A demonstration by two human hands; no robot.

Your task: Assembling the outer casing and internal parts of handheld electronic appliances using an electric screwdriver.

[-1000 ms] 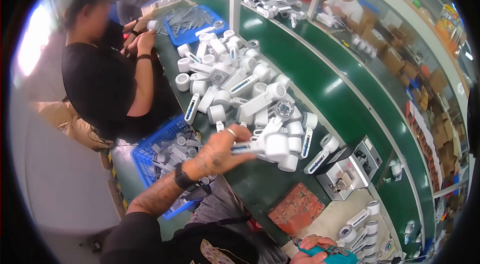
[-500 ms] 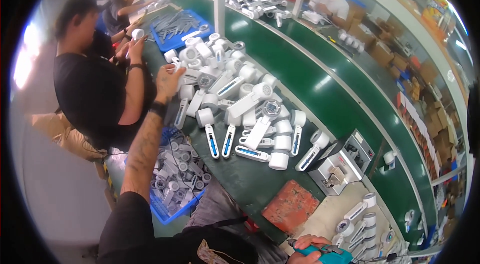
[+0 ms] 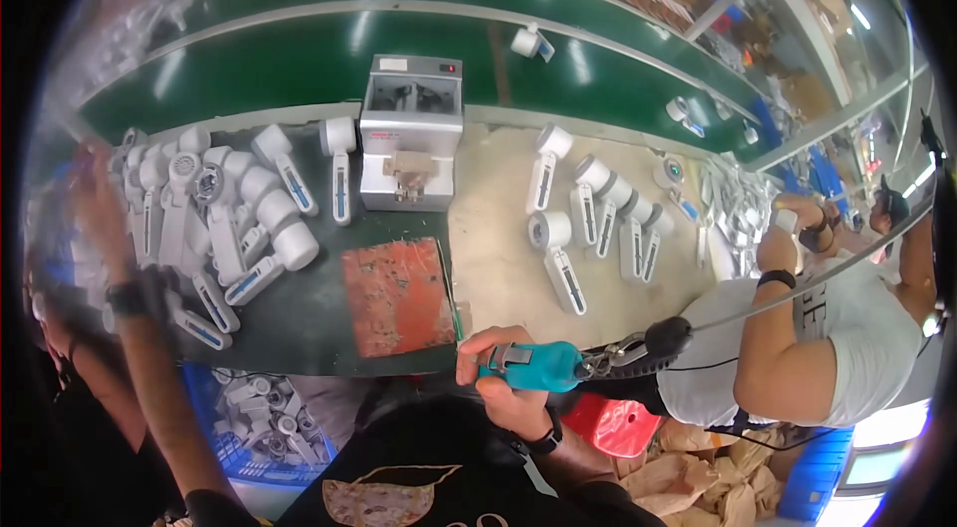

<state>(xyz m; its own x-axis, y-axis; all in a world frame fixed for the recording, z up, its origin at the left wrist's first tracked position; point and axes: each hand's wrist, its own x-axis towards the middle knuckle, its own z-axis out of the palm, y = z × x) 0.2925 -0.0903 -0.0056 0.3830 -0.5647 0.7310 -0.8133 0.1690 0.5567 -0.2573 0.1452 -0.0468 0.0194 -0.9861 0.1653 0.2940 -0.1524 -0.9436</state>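
In my right hand [image 3: 503,379] is a teal electric screwdriver [image 3: 546,367], held level near the table's front edge, its cord running off to the right. My left hand [image 3: 98,203] is smeared by motion at the far left, beside a pile of white hand-held units [image 3: 184,168] with round heads and blue-striped handles. Whether its fingers hold anything does not show. A worn red pad [image 3: 397,298] lies on the dark green tabletop, left of the screwdriver. Behind it stands a silver screw feeder [image 3: 411,143].
More white units [image 3: 563,273] stand on the beige mat [image 3: 498,258] to the right. A green conveyor [image 3: 299,48] crosses behind. Below the table is a blue crate [image 3: 239,462] of white parts. A red stool [image 3: 613,424] and a co-worker [image 3: 837,348] are at right; another person's arm shows at lower left.
My view has swung right, bringing the mat and the right-hand co-worker into sight. The screwdriver now shows whole in my right hand. My left hand has gone from sharp to blurred.
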